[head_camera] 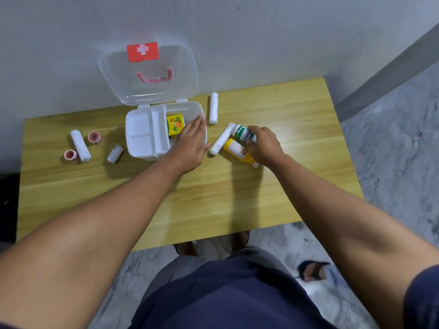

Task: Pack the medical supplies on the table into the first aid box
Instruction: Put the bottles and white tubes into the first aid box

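Against the far edge of the worktop (213,198) stands the first aid box (142,158), its clear lid (147,89) thrown back (red cross label and pink handle showing through). A white divider tray (142,129) fills the box's left part; its sections hold nothing visible. The right part holds a yellow carton (175,124) with an orange picture.

The left grip (190,146) lies flat over that right part, fingers straight and pressed together, hiding the carton's near end and the box's near right corner; whether it touches the rim I cannot tell.

Just right of the box, the right grip (263,148) curls round a green-and-white bottle (241,132), beside a lying yellow bottle (237,150) and a white bandage roll (222,138). Both bottle labels are too blurred to read.
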